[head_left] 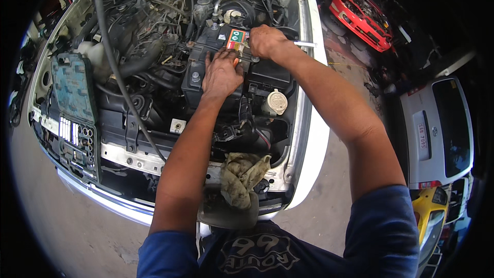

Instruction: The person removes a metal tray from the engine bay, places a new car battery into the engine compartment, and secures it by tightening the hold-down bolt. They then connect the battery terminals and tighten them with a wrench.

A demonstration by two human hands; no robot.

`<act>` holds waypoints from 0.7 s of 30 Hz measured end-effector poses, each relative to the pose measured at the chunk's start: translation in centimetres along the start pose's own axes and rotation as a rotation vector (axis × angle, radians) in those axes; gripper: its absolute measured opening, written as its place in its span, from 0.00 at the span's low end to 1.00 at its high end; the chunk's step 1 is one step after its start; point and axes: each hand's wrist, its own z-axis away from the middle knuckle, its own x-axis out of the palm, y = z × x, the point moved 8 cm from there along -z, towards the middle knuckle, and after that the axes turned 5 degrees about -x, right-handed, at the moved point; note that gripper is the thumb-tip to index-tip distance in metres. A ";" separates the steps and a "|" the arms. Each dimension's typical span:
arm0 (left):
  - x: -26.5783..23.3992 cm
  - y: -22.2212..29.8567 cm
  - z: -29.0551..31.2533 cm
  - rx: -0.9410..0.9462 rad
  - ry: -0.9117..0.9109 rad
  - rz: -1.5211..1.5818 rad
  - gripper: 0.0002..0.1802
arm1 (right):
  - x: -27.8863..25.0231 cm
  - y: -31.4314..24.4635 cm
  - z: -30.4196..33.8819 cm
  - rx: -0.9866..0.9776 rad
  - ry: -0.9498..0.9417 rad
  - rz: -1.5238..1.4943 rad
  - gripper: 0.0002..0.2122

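Note:
A black car battery [197, 85] with a green, orange and red label [236, 39] stands in the open engine bay. My left hand [225, 72] rests on its top, fingers stretched out toward the label. A small orange piece [235, 62] shows beside those fingers; what it belongs to is hidden. Beyond and to the right, my right hand [265, 41] is closed at the battery's far right corner. From behind that wrist a silver bar-shaped tool [305, 44] sticks out; the fist covers its other end. A metal hold-down bar [208, 47] crosses the battery top.
An opened socket set case [77, 136] lies across the front left. The hood prop rod [110, 46] slants through the bay. A dirty rag [237, 175] hangs at the front edge near a capped reservoir [276, 102]. Red [360, 10] and silver [437, 128] vehicles stand at right.

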 end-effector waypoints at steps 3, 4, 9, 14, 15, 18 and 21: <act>0.1 0.3 -0.5 -0.003 0.000 -0.040 0.26 | 0.6 1.2 -0.7 0.181 0.015 -0.072 0.13; 0.0 0.5 -0.5 0.002 0.005 -0.043 0.26 | 0.5 1.8 -0.8 0.196 0.032 -0.095 0.12; -0.3 0.9 -0.5 0.036 0.055 -0.072 0.23 | 0.4 -0.4 -0.1 -0.398 0.043 0.091 0.14; -0.1 0.7 -0.7 0.025 0.041 -0.051 0.23 | -0.9 -0.2 1.0 -0.255 0.149 -0.008 0.12; -0.1 0.7 -0.7 0.020 0.042 -0.053 0.23 | -0.7 0.5 1.0 -0.125 0.106 -0.054 0.12; -0.1 0.5 -0.6 -0.012 0.013 -0.064 0.23 | -0.8 1.2 1.1 0.183 0.043 -0.154 0.15; 0.0 0.6 -0.5 -0.021 -0.019 -0.077 0.24 | -1.1 0.5 1.0 0.316 0.057 -0.140 0.15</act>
